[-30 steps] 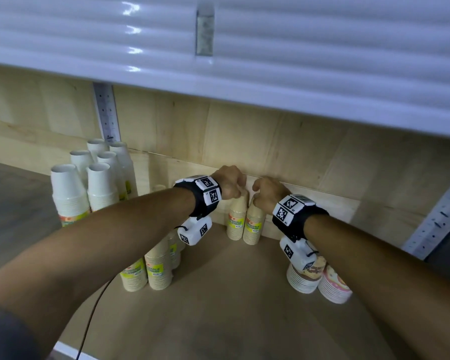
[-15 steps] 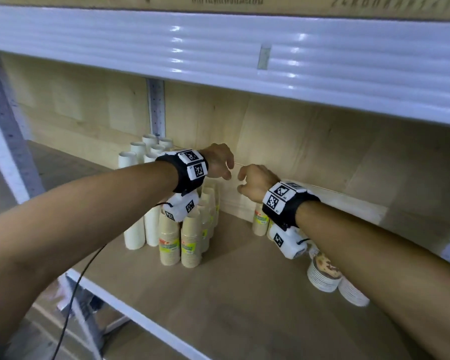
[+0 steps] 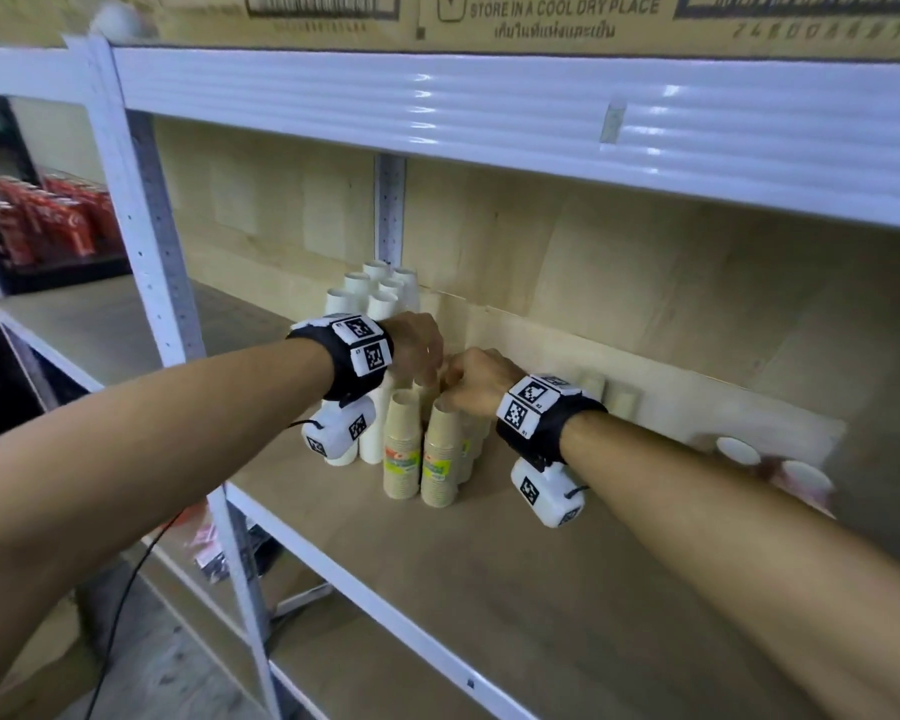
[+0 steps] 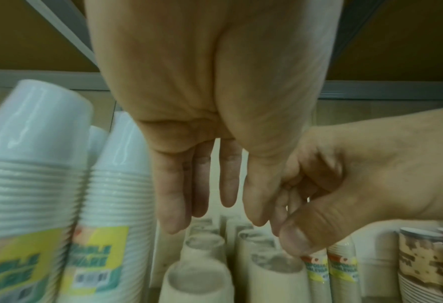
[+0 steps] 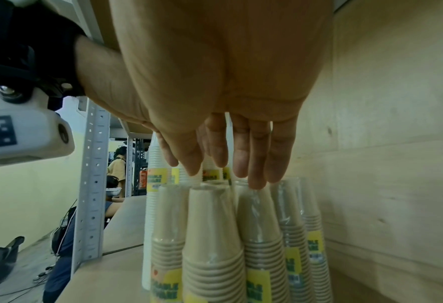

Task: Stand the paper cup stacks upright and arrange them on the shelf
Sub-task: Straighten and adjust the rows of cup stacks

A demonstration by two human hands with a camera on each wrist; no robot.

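Observation:
Several upright beige paper cup stacks [image 3: 440,449] stand clustered on the wooden shelf [image 3: 489,563]. Both hands hover just above their tops. My left hand [image 3: 427,376] hangs with straight fingers [image 4: 171,205] over the beige stacks [image 4: 196,276] and holds nothing. My right hand [image 3: 450,379] is beside it; its fingertips [image 5: 256,180] reach the wrapped tops of the beige stacks [image 5: 212,235]. Taller white cup stacks [image 3: 380,298] stand upright behind on the left. Two more beige stacks [image 3: 593,387] stand by the back wall. Patterned cup stacks [image 3: 801,480] lie on their sides at the right.
The white beam of the upper shelf [image 3: 489,106] hangs low over the hands, with cardboard boxes [image 3: 541,18] on top. A white upright post [image 3: 141,226] bounds the bay on the left. Red packs [image 3: 48,220] sit on a farther rack.
Both hands let go of the two beige stacks at the back wall and moved left, over the cluster of beige stacks. The head view has pulled back.

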